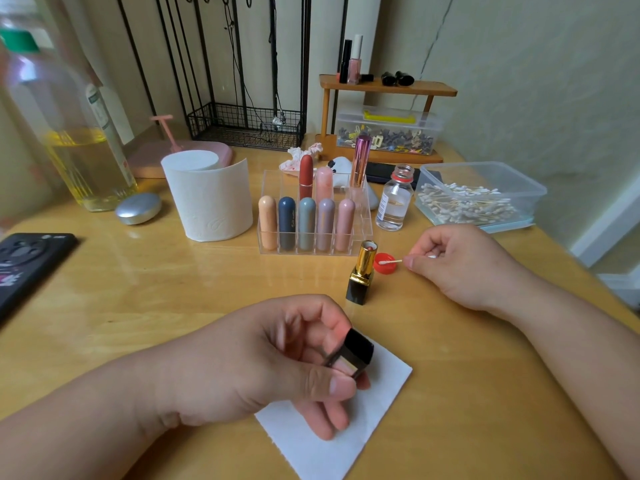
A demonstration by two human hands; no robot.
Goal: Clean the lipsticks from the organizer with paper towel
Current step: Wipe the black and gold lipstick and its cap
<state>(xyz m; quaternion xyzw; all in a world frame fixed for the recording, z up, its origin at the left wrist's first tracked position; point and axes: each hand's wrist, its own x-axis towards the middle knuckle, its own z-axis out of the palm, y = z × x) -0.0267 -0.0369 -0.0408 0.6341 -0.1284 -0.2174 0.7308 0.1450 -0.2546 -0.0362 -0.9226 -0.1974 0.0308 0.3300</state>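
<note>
the left hand grasps the black cap between thumb and fingers, over the towel. the open lipstick stands upright on the table, at 12 o'clock from that hand and at 5 o'clock of the organizer, which holds 8 more. the right hand pinches a swab, its tip resting in the red lid at 3 o'clock of the lipstick. the tube looks light, stiff and glossy, so likely slippery and easy to tip. the square black base seems the best hold, not the gold sleeve. the bullet is soft and would smear or snap under pressure. the towel looks thin and easily torn.
</note>
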